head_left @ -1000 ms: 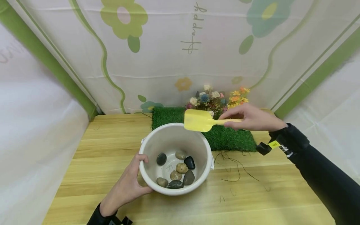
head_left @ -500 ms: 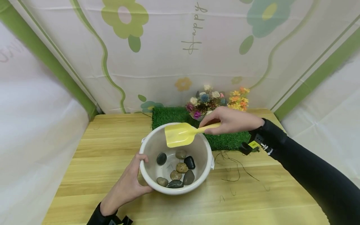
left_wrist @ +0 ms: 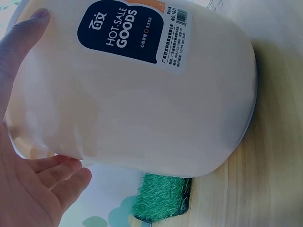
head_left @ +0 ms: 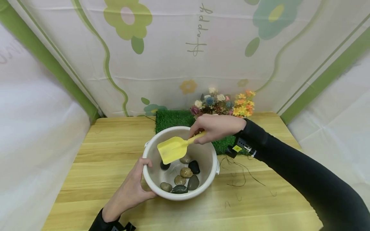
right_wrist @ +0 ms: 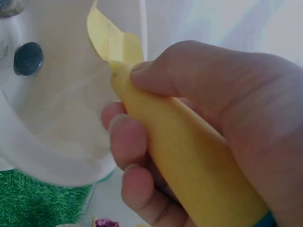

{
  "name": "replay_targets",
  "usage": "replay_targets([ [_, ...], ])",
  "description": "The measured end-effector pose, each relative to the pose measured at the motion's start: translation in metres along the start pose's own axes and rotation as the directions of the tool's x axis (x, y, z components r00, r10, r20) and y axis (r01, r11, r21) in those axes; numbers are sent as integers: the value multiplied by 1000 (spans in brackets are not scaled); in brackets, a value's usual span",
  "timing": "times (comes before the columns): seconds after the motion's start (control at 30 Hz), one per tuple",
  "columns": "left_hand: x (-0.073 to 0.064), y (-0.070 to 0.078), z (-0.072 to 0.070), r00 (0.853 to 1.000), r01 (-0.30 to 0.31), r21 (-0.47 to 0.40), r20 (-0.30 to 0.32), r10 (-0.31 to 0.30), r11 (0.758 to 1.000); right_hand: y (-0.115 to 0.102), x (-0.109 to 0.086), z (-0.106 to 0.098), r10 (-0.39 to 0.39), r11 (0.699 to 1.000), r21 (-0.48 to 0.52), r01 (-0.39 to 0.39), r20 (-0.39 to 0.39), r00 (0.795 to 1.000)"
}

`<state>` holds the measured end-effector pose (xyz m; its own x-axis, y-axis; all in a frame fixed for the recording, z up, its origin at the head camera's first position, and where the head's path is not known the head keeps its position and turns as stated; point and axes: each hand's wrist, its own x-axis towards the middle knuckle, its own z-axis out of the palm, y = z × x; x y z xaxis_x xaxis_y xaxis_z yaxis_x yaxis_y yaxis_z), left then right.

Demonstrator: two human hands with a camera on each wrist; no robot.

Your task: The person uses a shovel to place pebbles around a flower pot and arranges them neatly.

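Observation:
My right hand (head_left: 216, 127) grips the handle of a yellow toy shovel (head_left: 173, 150), its blade over the bucket's mouth and tilted down to the left. In the right wrist view, thumb and fingers wrap the shovel's handle (right_wrist: 180, 151). My left hand (head_left: 133, 184) holds the left rim of a white bucket (head_left: 180, 196), thumb and fingers on either side of the rim. Several smooth stones lie on the bucket's floor, among them a tan stone (head_left: 186, 172), a black stone (head_left: 194, 167) and a grey stone (head_left: 193, 182). The blade partly covers a dark stone (head_left: 165, 165).
Behind the bucket lies a green turf mat (head_left: 170, 118), with a pot of mixed artificial flowers (head_left: 211, 102) and orange-yellow flowers (head_left: 244, 104) at the back. Thin dark strands (head_left: 242, 173) lie on the wooden table (head_left: 115, 138) to the right. A printed curtain (head_left: 162, 57) hangs behind.
My right hand has carried the shovel left and down, from beyond the bucket's far right rim to above its inside. The left hand and bucket have stayed in place.

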<state>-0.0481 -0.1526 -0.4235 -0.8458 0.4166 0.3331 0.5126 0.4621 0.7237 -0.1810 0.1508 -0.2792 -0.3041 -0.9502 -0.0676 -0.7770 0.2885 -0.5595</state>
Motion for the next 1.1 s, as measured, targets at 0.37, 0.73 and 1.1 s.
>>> replay_targets([
  [0.37, 0, 0, -1, 1000, -8, 10, -10, 8, 1000, 4, 25, 14, -25, 999, -44, 30, 102, 994],
  [0.73, 0, -1, -1, 1000, -15, 21, -14, 15, 1000, 4, 44, 27, 84, 991, -122, -62, 182, 980],
  [1.1, 0, 0, -1, 1000, -5, 11, -7, 5, 1000, 0, 61, 43, 85, 985, -169, -41, 266, 960],
])
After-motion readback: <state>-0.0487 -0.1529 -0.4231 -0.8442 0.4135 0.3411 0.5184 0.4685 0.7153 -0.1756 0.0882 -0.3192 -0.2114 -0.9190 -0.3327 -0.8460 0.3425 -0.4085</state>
